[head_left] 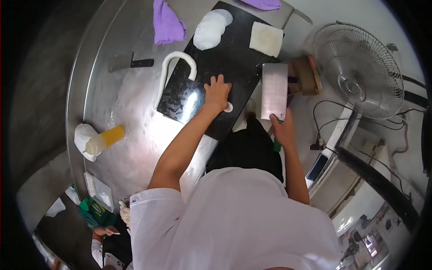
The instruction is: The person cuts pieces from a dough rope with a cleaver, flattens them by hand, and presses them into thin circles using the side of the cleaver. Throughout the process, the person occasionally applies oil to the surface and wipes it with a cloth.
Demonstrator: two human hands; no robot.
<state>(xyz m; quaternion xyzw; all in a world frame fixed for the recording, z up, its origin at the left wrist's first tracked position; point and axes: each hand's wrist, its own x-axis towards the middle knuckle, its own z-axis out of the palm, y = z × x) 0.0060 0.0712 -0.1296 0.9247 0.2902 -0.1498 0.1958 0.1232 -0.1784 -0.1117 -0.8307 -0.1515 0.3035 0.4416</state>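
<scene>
My left hand [218,94] rests on a black board [198,92] with its fingers spread. A small white piece of dough [229,107] shows at the heel of that hand, partly covered by it. My right hand [282,128] grips the green handle of a cleaver [274,90], whose wide blade is held beyond the board's right edge. Left of my left hand, a white dough rope [178,55] curves from the board onto the metal table. A pile of overlapping white dough discs [211,29] lies at the board's far end.
A folded cream cloth [266,39] is at the board's far right corner. On the metal table [130,94] are a purple cloth [168,24], a dark-handled cleaver [141,63] and a squeeze bottle of yellow liquid [105,139]. A fan [355,72] stands right; another person [112,245] is lower left.
</scene>
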